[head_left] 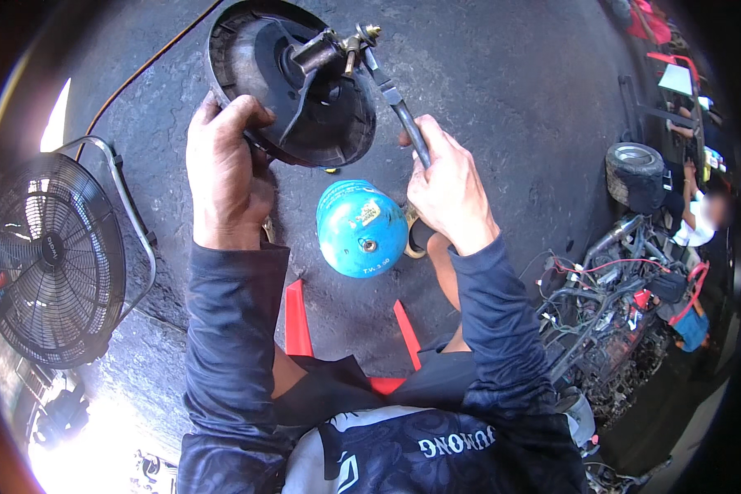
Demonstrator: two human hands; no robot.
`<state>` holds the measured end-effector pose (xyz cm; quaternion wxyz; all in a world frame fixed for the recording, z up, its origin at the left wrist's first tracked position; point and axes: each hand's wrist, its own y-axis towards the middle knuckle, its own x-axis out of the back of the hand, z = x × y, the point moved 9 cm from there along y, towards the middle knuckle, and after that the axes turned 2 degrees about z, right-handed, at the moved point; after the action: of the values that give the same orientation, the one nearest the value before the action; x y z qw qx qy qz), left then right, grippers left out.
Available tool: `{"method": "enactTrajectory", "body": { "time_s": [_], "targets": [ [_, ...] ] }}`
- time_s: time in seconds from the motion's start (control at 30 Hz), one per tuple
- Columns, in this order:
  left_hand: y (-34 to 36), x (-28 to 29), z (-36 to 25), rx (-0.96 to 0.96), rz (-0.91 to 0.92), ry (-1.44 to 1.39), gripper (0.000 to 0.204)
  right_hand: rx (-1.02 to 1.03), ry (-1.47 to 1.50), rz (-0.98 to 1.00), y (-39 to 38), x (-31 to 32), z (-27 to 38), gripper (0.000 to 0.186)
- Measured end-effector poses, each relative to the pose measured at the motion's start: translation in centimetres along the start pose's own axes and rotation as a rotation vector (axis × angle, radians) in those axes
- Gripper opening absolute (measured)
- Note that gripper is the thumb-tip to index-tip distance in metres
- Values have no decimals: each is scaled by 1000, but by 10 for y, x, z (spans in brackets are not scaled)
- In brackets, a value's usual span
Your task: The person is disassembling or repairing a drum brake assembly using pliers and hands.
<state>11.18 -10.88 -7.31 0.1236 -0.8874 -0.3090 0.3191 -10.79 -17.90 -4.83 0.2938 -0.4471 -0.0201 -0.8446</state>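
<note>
My left hand (226,169) is closed on the lower left rim of a black, round dish-shaped metal part (337,123) and holds it tilted above the floor. A short arm with a brass-coloured bolt and nut (362,37) stands out at its upper right. My right hand (449,181) is wrapped round the handles of a pair of pliers (395,99). The pliers point up and left, with their jaws at the bolt; whether they grip it I cannot make out. Below the round part, a blue gas cylinder (362,235) stands between my feet.
A large black fan (53,255) stands at the left. An orange-brown cord (144,70) runs across the dark floor behind it. Red stool legs (297,321) show beneath me. At the right lie a tyre (634,177) and a stripped frame with loose wires (601,288); a person (700,218) is beyond.
</note>
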Motion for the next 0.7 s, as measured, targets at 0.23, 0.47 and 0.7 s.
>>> {"method": "enactTrajectory", "body": {
  "time_s": [0.23,0.47,0.7],
  "targets": [
    [0,13,-9,147,-41,31,12,139,-129,-107,-10,16,-11,44],
    [-8,20,-13,237,-14,77,6,425,-268,-168,-15,19,-14,47],
    [-9,45,-50,-4,-187,380,7,-312,169,308,-14,-99,-149,32]
  ]
}}
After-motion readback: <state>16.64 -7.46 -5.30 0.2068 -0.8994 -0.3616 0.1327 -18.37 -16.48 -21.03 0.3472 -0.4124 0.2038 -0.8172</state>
